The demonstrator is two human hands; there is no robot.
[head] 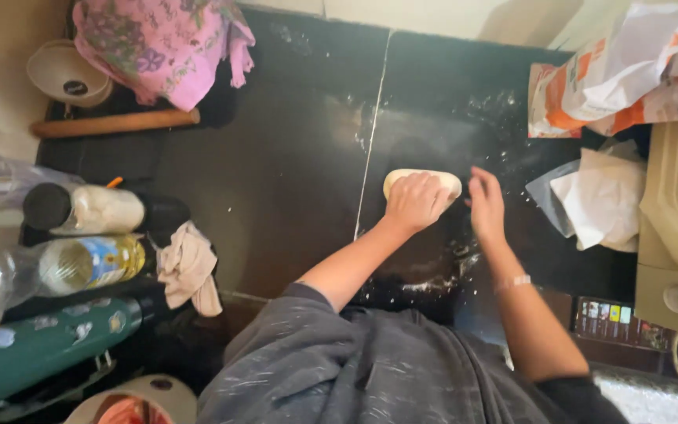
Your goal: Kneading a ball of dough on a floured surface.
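Lying on the dark bench (292, 180), just right of the pale seam line (370, 141) crossing it: an oblong lump of pale dough (425, 180). Being pressed from above by the left hand (415, 201), fingers (411, 182) curled together over the near side of the dough, knuckles up. Hovering just right of the dough: the right hand (486, 204), fingers (478, 180) held loosely together and pointing away from the body; contact with the dough not possible to confirm.

Long axis of the dough running left to right, roughly square to the seam line; both ends rounded, no distinct pointing end; right end showing past the left hand, left end partly covered.

Risks, as judged: sticking and tearing, the flour dusting right of the seam line looking thin and patchy under the dough. Sliding leftward over the seam line under one-sided pressure. Uneven flattening, with weight bearing on the near half only. Snagging of the sleeve (308, 353) in the floured patch nearest the body.
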